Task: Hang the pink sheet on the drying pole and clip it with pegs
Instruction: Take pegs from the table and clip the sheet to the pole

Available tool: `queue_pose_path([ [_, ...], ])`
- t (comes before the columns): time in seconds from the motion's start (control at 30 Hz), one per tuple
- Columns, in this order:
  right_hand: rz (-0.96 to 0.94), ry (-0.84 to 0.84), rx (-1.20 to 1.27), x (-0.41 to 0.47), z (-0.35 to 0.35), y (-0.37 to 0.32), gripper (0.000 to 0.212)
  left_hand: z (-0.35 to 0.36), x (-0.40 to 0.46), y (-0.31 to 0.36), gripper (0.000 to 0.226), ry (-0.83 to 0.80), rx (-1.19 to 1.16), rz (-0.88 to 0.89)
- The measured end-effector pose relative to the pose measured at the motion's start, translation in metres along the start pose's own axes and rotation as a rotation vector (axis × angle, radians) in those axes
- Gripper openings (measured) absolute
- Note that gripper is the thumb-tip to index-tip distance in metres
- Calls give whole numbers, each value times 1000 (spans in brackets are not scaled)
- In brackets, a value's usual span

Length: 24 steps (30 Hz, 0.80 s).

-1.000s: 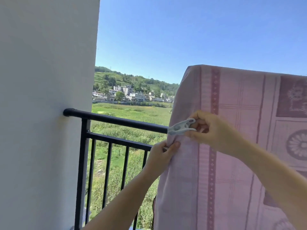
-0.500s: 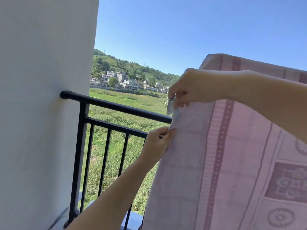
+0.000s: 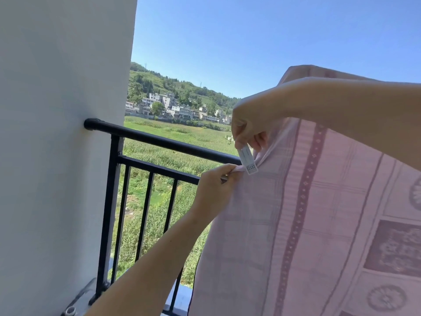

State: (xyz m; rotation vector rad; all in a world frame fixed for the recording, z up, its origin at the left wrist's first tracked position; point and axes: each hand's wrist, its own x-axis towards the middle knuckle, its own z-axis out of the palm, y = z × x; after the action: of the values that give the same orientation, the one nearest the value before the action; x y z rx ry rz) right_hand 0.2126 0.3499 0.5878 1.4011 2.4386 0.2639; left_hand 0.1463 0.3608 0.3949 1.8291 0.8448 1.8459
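Observation:
The pink patterned sheet hangs over something hidden at the upper right and drapes down across the right half of the view. My left hand pinches the sheet's left edge beside the black railing's top bar. My right hand comes in from the right above it and grips a white peg, pointed downward. The peg's jaw end sits on the sheet's edge right next to my left fingertips. The drying pole itself is covered by the sheet.
A white wall fills the left side, and the black balcony railing is fixed into it. Beyond the bars lie green fields, houses and a hill under blue sky. A metal fitting sits at the wall's foot.
My right hand rose and turned the peg from sideways to pointing down, bringing it onto the sheet's edge. My left hand kept its pinch on the edge. The view shifted lower and left.

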Motion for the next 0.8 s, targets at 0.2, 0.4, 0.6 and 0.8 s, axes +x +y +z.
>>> queue_pose_path([
  [0.2, -55, 52, -140, 5, 19, -10, 22, 2, -1, -1, 21, -28, 43, 23],
  [0.4, -64, 91, -88, -4, 35, 4, 18, -1, -2, -8, 17, -42, -42, 3],
  [0.6, -29, 165, -123, -17, 40, 9, 35, -8, 3, -5, 16, -121, -30, -62],
  [0.8, -132, 731, 361, -45, 81, -8, 26, -30, -19, -15, 13, 67, -866, -553],
])
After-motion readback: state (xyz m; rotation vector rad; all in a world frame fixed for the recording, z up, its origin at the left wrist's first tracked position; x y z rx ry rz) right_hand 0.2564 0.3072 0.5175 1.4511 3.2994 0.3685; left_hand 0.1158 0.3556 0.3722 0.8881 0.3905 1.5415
